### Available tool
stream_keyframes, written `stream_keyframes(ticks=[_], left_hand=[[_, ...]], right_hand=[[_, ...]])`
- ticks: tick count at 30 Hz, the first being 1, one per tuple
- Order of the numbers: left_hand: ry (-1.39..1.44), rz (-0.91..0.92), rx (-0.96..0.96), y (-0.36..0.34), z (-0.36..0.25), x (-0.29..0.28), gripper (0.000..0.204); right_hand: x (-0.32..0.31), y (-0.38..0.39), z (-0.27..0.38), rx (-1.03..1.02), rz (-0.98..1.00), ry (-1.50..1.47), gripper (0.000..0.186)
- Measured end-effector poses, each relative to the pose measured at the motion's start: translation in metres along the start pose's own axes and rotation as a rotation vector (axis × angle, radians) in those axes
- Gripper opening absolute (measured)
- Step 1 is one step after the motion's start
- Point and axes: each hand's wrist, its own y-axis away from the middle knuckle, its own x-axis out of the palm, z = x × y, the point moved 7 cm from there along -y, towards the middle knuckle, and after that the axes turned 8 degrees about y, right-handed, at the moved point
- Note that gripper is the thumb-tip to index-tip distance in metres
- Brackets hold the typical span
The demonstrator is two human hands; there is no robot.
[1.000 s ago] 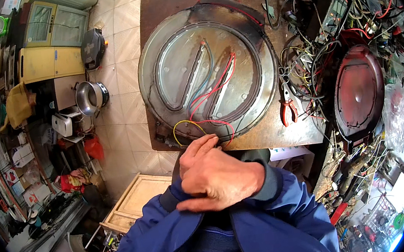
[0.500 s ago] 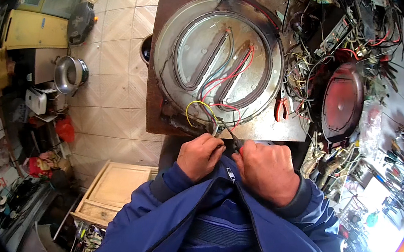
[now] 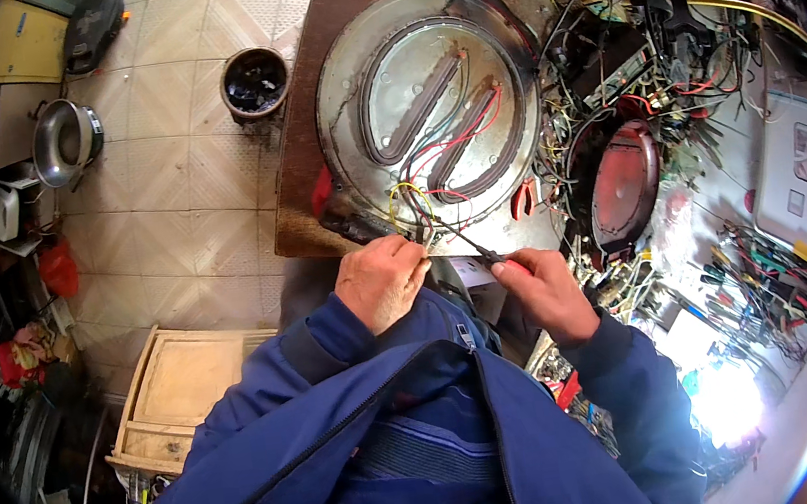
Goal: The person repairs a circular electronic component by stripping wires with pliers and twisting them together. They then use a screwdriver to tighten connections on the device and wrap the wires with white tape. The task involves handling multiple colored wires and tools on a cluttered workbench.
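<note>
A round metal electric griddle plate lies underside up on the brown table, with a curved heating element on it. Red, blue and yellow wires run from the element to its near rim. There my left hand is closed in a pinch on the wire ends, mostly hidden by its fingers. My right hand grips a red-handled tool with a long thin dark shaft. Its shaft slants up and left over the plate's near rim, its tip by the wires. I cannot tell if it touches them.
Red-handled pliers lie right of the plate. Beyond them are a reddish oval pan and tangled cables. Several hand tools crowd the far right. On the floor stand a dark pot and a wooden drawer.
My right hand has moved to the right, away from my left hand, so the tool's shaft now shows. The view has shifted, bringing the pot fully into sight.
</note>
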Motion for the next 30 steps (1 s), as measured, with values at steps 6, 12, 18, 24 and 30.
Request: stream_keyframes(ticks=[6,12,18,24,30], left_hand=[[0.049,0.058,-0.005,-0.001,0.014,0.000,0.017],[0.092,0.100,-0.010,-0.003,0.017,-0.002,0.019],[0.138,0.123,-0.024,-0.004,0.025,0.001,0.018],[0.176,0.142,-0.018,-0.008,0.027,-0.001,0.017],[0.208,0.180,-0.039,-0.010,0.029,-0.002,0.017]], right_hand=[[0.011,-0.008,-0.007,0.209,0.040,-0.272,0.023],[0.037,0.013,0.074,-0.528,-0.238,1.403,0.019],[0.034,0.019,0.080,-0.524,-0.349,1.238,0.029],[0.027,0.009,0.001,0.580,0.099,-0.716,0.034],[0.003,-0.007,0.024,-0.012,-0.176,0.302,0.022]])
